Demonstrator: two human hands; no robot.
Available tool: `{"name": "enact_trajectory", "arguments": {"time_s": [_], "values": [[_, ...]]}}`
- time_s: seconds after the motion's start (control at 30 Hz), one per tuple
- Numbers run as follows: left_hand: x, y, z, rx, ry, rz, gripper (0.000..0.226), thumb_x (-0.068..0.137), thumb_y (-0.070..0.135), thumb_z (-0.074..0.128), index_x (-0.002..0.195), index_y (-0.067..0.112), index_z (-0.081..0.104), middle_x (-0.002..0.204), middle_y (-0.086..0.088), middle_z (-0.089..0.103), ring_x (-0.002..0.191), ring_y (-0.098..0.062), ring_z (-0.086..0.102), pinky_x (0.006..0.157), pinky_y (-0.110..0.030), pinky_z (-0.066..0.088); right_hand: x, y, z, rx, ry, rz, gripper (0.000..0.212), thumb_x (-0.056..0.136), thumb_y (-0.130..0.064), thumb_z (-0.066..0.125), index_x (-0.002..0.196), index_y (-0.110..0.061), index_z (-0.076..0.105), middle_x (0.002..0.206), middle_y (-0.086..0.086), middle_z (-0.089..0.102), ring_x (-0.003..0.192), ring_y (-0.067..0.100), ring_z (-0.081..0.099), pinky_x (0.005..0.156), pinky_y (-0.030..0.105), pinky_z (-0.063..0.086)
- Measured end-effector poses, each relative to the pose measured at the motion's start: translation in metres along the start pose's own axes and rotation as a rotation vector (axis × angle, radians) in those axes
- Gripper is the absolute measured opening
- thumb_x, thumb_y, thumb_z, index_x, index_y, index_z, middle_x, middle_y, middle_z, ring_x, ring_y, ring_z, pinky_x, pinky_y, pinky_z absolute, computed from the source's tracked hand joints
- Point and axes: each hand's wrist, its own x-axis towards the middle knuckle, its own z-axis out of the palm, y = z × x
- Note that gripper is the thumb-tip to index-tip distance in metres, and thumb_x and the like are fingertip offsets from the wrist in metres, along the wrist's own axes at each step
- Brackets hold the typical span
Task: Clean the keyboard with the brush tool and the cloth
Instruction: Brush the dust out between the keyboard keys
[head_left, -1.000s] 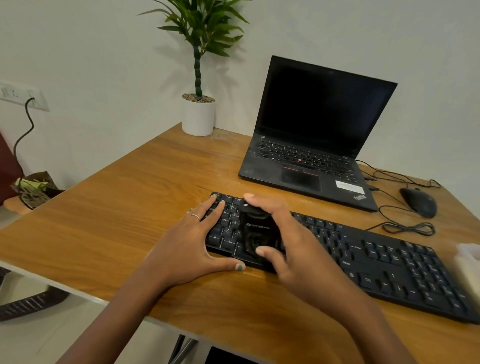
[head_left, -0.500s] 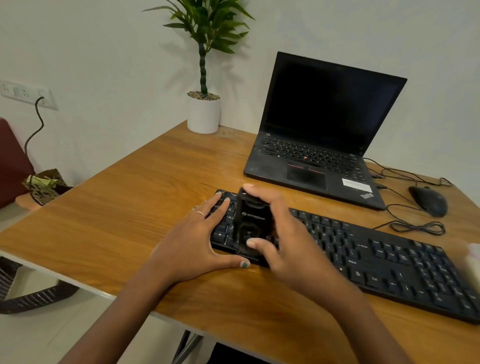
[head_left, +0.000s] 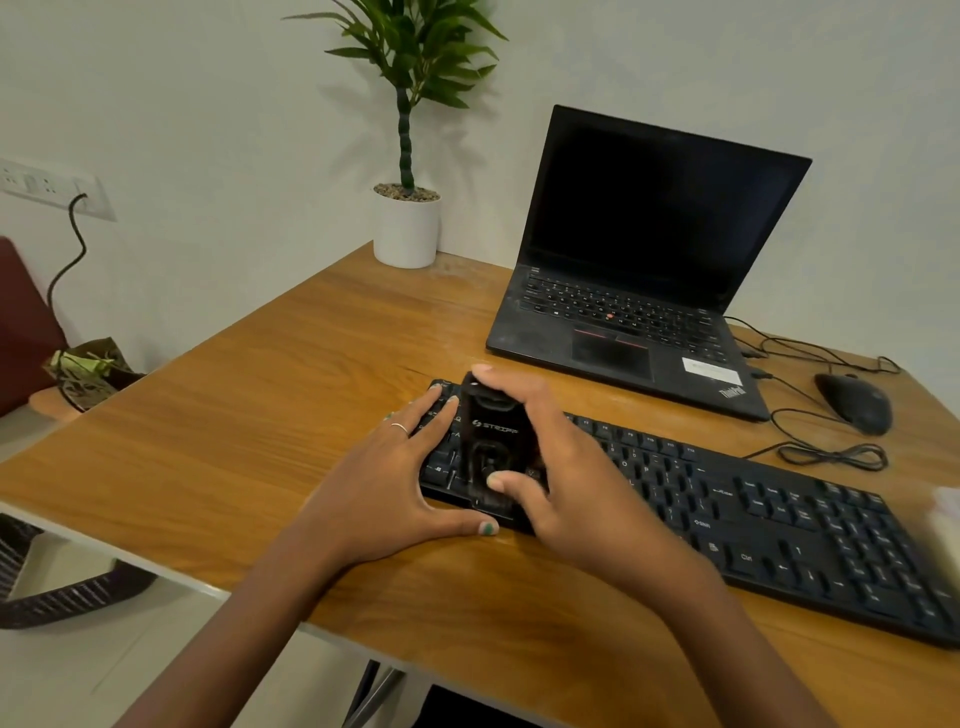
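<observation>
- A person is sitting at a wooden worktop (head_left: 270, 426), seen from a camera on their head, and both bare hands are working at the left end of a black keyboard (head_left: 753, 525).
- The keyboard is lying near the front edge of the worktop, its long axis running from the left end under the hands towards the right edge, slanting nearer the viewer as it goes.
- The right hand (head_left: 561, 467) is curling round a black brush tool (head_left: 493, 431), fingertips over its far end and thumb on its near part; the tool is standing across the keyboard's width, over the leftmost keys (its bristles are hidden, so contact with the keys cannot be confirmed).
- The left hand (head_left: 389, 478) is lying flat and spread, fingers straight on the keyboard's left end and thumb along its front edge, steadying it and gripping nothing.
- Most of the keys are lying to the right of the brush, so the sweep will probably need to travel rightwards along the long axis; the right hand is the nearer one.
- A pale blurred shape at the worktop's right edge, perhaps the cloth (head_left: 943, 525), is lying untouched, just beside the keyboard's right end.
- An open laptop (head_left: 649, 291) is sitting towards the back edge.
</observation>
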Motion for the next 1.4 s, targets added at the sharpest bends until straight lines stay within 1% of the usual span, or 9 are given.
{"name": "enact_trajectory", "arguments": {"time_s": [0.1,0.17,0.33,0.5,0.63,0.93,1.2,1.3,1.4], "values": [[-0.001,0.002,-0.002,0.016,-0.021,-0.016,0.126,0.052,0.097,0.044,0.154,0.037,0.001,0.160,0.022,-0.008,0.147,-0.008,0.011,0.118,-0.034,0.024,-0.006,0.001,-0.017,0.047,-0.096,0.042,0.082,0.088,-0.013,0.061,0.118,-0.068,0.009,0.118,-0.021,0.039,0.100,0.000,0.052,0.071,0.017,0.053],[-0.001,0.003,-0.002,0.020,-0.031,-0.030,0.126,0.052,0.095,0.045,0.153,0.036,-0.001,0.159,0.022,-0.011,0.147,-0.008,0.008,0.118,-0.032,0.021,-0.006,0.002,-0.022,0.050,-0.121,0.061,0.079,0.087,-0.012,0.062,0.123,-0.063,0.012,0.121,-0.020,0.041,0.107,0.003,0.051,0.078,0.021,0.054],[-0.001,0.003,-0.002,0.028,-0.027,-0.027,0.125,0.054,0.094,0.047,0.154,0.036,-0.001,0.160,0.020,-0.010,0.147,-0.007,0.008,0.119,-0.032,0.021,0.001,0.005,-0.005,-0.018,0.034,-0.007,0.082,0.088,-0.014,0.061,0.124,-0.065,0.009,0.122,-0.027,0.032,0.110,-0.005,0.042,0.080,0.013,0.047],[0.000,-0.001,0.000,0.033,-0.026,-0.023,0.124,0.055,0.096,0.045,0.154,0.038,-0.001,0.160,0.020,-0.010,0.147,-0.009,0.009,0.118,-0.037,0.026,0.001,0.006,-0.010,0.042,-0.036,0.022,0.081,0.087,-0.012,0.062,0.125,-0.062,0.012,0.121,-0.022,0.039,0.107,0.000,0.049,0.080,0.020,0.053],[-0.001,0.000,0.000,0.049,-0.033,-0.028,0.126,0.053,0.097,0.041,0.153,0.037,-0.004,0.160,0.020,-0.012,0.147,-0.008,0.007,0.119,-0.034,0.021,0.001,0.006,-0.001,-0.039,0.054,0.002,0.085,0.088,-0.014,0.061,0.120,-0.069,0.004,0.133,-0.021,0.036,0.111,-0.005,0.042,0.082,0.012,0.045],[-0.001,0.004,-0.003,0.045,-0.057,-0.054,0.125,0.053,0.095,0.044,0.153,0.038,-0.002,0.158,0.024,-0.015,0.147,-0.006,0.003,0.117,-0.032,0.019,-0.019,0.014,-0.054,-0.229,-0.132,0.207,0.082,0.087,-0.015,0.061,0.124,-0.060,0.003,0.105,-0.015,0.045,0.091,0.001,0.052,0.067,0.019,0.046],[-0.001,0.003,-0.003,0.065,-0.050,-0.053,0.130,0.044,0.104,0.030,0.152,0.040,-0.006,0.159,0.022,-0.013,0.147,-0.010,0.008,0.118,-0.035,0.023,-0.010,0.007,-0.011,-0.083,0.026,0.025,0.087,0.088,-0.016,0.060,0.115,-0.075,0.003,0.122,-0.027,0.034,0.109,-0.006,0.040,0.083,0.016,0.046],[-0.001,0.004,-0.005,0.062,-0.055,-0.058,0.130,0.044,0.103,0.031,0.152,0.041,-0.005,0.158,0.024,-0.014,0.147,-0.011,0.010,0.117,-0.036,0.025,-0.019,0.014,-0.031,-0.067,0.006,0.106,0.083,0.087,-0.015,0.061,0.124,-0.067,0.007,0.117,-0.025,0.036,0.107,-0.001,0.047,0.083,0.024,0.050],[-0.001,0.005,-0.006,0.068,-0.063,-0.062,0.131,0.042,0.103,0.030,0.152,0.041,-0.005,0.157,0.026,-0.014,0.147,-0.010,0.011,0.116,-0.036,0.026,-0.037,0.027,-0.056,-0.089,0.001,0.197,0.084,0.085,-0.015,0.062,0.119,-0.070,0.007,0.105,-0.028,0.039,0.098,0.001,0.053,0.076,0.026,0.055]]}}
